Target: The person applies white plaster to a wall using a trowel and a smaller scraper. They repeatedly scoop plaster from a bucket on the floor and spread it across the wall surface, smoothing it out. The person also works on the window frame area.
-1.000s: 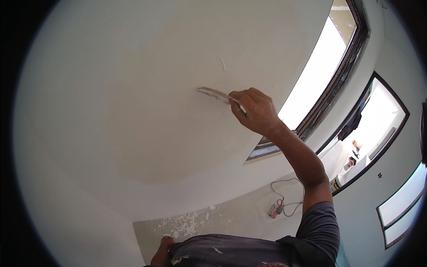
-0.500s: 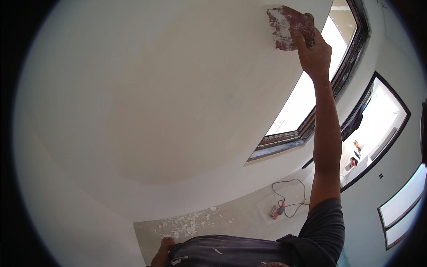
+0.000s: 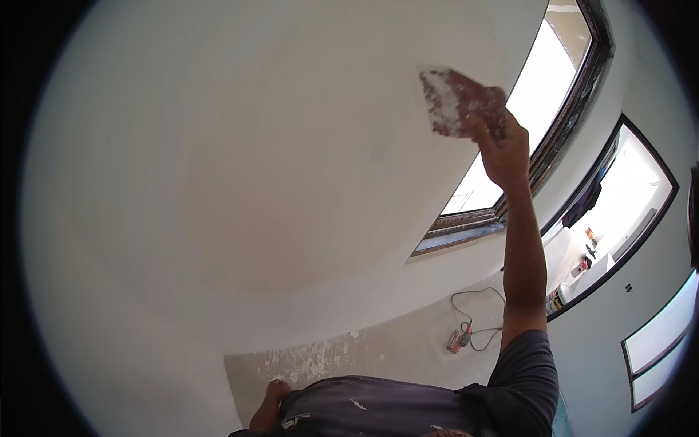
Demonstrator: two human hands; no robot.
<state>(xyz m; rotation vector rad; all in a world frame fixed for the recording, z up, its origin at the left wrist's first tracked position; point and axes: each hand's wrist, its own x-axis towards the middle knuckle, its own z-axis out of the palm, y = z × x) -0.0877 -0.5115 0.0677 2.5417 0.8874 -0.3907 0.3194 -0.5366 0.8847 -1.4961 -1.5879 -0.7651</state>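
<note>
My right arm reaches up, and my right hand (image 3: 502,149) grips a wide reddish-brown putty scraper (image 3: 464,104) smeared with white filler. The thumb lies across the scraper's near face; the other fingers are mostly hidden behind it. The blade is over the pale wall (image 3: 306,160), left of the window; whether its edge touches the wall is unclear. A broad beige patch shows on the wall. Low on the left, beside my dark shirt, is my left hand (image 3: 277,389); its fingers are too small and hidden to make out.
The dark-framed window (image 3: 466,222) cuts into the wall on the right. White flakes (image 3: 313,362) lie on the floor below. A red power tool (image 3: 459,339) with a looped cord rests there too. Through an opening farther right, a bucket (image 3: 559,297) stands near its lower edge.
My right hand and the scraper have moved down and slightly left over the wall. The view has shifted a little, and more of the bucket now shows.
</note>
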